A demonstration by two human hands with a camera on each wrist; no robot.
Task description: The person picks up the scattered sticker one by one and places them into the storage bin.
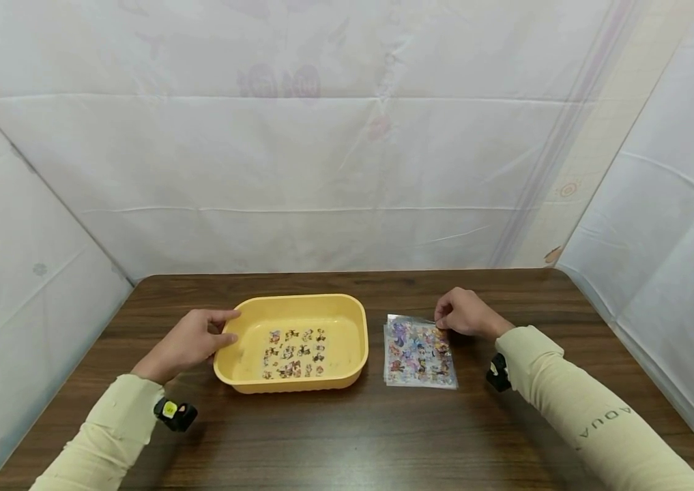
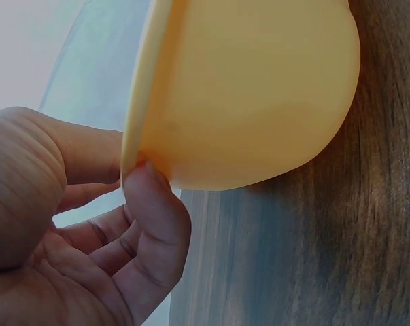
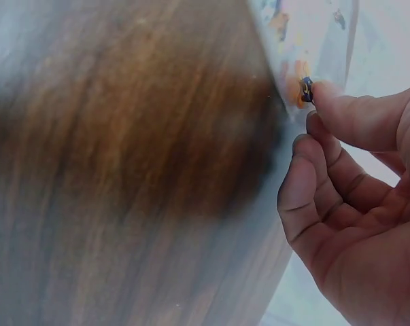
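A yellow plastic basin [image 1: 347, 337] rests on the table. My left hand [image 1: 190, 341] pinches its left rim between thumb and fingers; in the left wrist view the thumb and fingertips meet across the thin basin edge [image 2: 138, 102]. Inside the basin lies a clear sticker sheet [image 1: 293, 353] with small cartoon figures. To the right of the basin, a stack of similar sticker sheets [image 1: 417, 358] lies slightly fanned. With thumb and fingertips, my right hand [image 1: 468, 314] pinches the top right corner of the stack. The right wrist view shows this sheet corner [image 3: 300, 85] at the fingertips.
The dark wood-grain table [image 1: 359, 436] carries the basin and the stack side by side. Behind it hangs a white patterned cloth [image 1: 347, 170], with more cloth on both sides. A black wrist camera [image 1: 176, 414] sits at the left cuff, another [image 1: 498, 373] at the right.
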